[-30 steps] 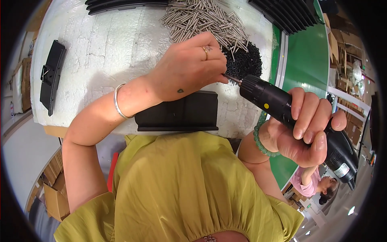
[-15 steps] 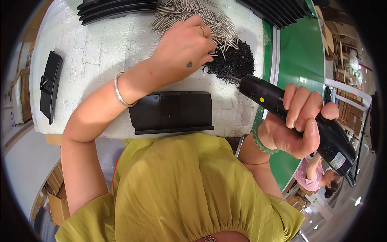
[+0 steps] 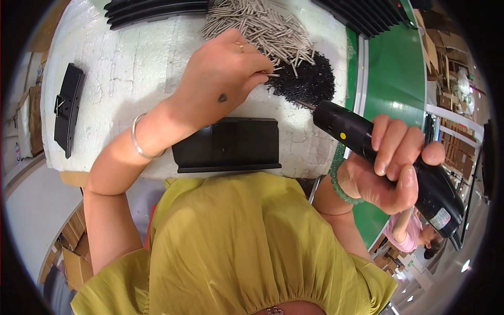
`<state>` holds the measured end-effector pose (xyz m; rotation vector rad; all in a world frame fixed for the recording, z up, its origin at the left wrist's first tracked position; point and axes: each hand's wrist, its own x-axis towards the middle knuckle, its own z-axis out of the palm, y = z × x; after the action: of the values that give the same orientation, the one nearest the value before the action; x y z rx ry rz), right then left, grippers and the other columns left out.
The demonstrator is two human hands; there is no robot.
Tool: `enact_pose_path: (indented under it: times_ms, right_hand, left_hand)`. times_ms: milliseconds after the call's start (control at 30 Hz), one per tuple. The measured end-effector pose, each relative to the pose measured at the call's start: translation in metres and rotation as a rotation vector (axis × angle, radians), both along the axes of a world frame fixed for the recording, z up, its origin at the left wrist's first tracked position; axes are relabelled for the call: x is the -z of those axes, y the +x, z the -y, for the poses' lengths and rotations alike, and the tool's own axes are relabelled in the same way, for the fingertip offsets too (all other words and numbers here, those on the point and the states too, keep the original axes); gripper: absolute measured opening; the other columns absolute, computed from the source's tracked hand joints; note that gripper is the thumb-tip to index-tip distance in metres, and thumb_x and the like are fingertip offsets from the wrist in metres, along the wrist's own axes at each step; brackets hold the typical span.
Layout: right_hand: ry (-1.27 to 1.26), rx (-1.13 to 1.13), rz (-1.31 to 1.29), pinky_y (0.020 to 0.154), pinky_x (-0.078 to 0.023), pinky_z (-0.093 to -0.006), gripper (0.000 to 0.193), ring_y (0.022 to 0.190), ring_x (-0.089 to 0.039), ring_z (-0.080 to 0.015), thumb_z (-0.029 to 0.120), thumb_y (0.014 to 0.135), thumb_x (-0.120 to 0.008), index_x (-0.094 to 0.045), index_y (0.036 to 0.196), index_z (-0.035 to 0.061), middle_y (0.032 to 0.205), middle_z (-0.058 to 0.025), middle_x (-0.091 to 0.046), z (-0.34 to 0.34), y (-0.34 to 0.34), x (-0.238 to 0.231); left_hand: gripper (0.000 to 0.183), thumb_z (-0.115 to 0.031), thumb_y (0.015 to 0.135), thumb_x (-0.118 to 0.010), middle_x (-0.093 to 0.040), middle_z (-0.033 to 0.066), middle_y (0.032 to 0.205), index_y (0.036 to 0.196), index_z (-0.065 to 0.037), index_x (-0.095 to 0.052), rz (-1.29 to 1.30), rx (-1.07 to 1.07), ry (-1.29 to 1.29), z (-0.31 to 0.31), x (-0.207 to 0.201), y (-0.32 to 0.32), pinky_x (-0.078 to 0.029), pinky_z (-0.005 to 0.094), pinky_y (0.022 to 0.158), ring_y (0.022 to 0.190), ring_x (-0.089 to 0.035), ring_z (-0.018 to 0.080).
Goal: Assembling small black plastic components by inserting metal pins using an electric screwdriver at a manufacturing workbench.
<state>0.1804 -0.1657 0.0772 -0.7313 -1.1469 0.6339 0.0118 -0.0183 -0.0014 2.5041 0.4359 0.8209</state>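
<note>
My left hand (image 3: 220, 79) is closed in a pinch on a slim silver metal pin (image 3: 273, 75), whose end sticks out past the fingertips. It hovers at the near side of a heap of silver metal pins (image 3: 262, 26), beside a pile of small black screws (image 3: 307, 79). My right hand (image 3: 396, 163) is wrapped round a black electric screwdriver (image 3: 341, 122) with a yellow dot. The tool points left, its bit tip by the near edge of the screws. A black rectangular plastic piece (image 3: 231, 149) lies close to me, partly under my left wrist in view.
Another black plastic piece (image 3: 69, 110) lies at the left on the white table cover (image 3: 131, 63). Stacked black parts stand at the far left (image 3: 157, 13) and far right (image 3: 367, 16). A green surface (image 3: 391, 68) runs along the right. A person in pink (image 3: 407, 233) is beyond it.
My left hand has drawn back left and slightly toward me from the pin heap, with a pin now showing in its fingers. The right hand and screwdriver have barely shifted.
</note>
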Motion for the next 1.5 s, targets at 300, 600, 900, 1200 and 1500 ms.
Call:
enact_pose_path:
  times_ms: [300,600,900,1200,1500]
  right_hand:
    - [0.061,-0.213,-0.038,0.057,-0.038,-0.0168,0.027,0.051,-0.048,-0.0024,0.012,0.076,-0.069,-0.05,0.096,0.0154,0.062,0.0095,-0.053,-0.009,-0.04,0.005]
    - [-0.029,-0.365,0.069,0.055,-0.039,-0.0197,0.029,0.052,-0.048,-0.0041,0.011,0.081,-0.064,-0.049,0.104,0.0161,0.063,0.0073,-0.052,-0.021,-0.058,0.019]
    - [-0.071,-0.38,0.11,0.055,-0.038,-0.0219,0.031,0.051,-0.047,-0.0061,0.011,0.08,-0.062,-0.047,0.106,0.0173,0.064,0.0065,-0.051,-0.023,-0.059,0.019]
    - [-0.137,-0.386,0.195,0.052,-0.039,-0.025,0.028,0.049,-0.046,-0.0078,0.01,0.078,-0.063,-0.042,0.095,0.0167,0.064,0.0056,-0.05,-0.028,-0.062,0.012]
    - [-0.2,-0.519,0.31,0.05,-0.041,-0.0281,0.032,0.049,-0.048,-0.012,0.005,0.075,-0.066,-0.038,0.087,0.014,0.062,0.0022,-0.049,-0.045,-0.072,0.0]
  left_hand:
    - [0.017,-0.001,0.063,-0.073,-0.064,0.003,0.077,0.079,-0.007,-0.069,-0.041,-0.262,-0.209,0.052,-0.008,-0.079,-0.048,0.0332,0.065,0.078,-0.055,0.0245]
    - [0.02,0.001,0.063,-0.074,-0.062,0.003,0.076,0.08,-0.006,-0.068,-0.03,-0.345,-0.174,0.072,0.005,-0.085,-0.047,0.0327,0.066,0.077,-0.054,0.0241]
    - [0.013,-0.002,0.064,-0.07,-0.06,0.0024,0.073,0.075,-0.007,-0.066,-0.01,-0.365,-0.197,0.072,0.008,-0.081,-0.049,0.0328,0.067,0.077,-0.055,0.0232]
    - [0.012,-0.002,0.064,-0.07,-0.058,0.0032,0.072,0.074,-0.006,-0.064,0.037,-0.35,-0.204,0.073,0.011,-0.08,-0.048,0.0333,0.066,0.077,-0.054,0.0239]
    - [0.013,-0.003,0.065,-0.069,-0.056,0.0039,0.073,0.074,-0.006,-0.06,0.051,-0.291,-0.235,0.077,0.011,-0.084,-0.047,0.0349,0.065,0.077,-0.052,0.0248]
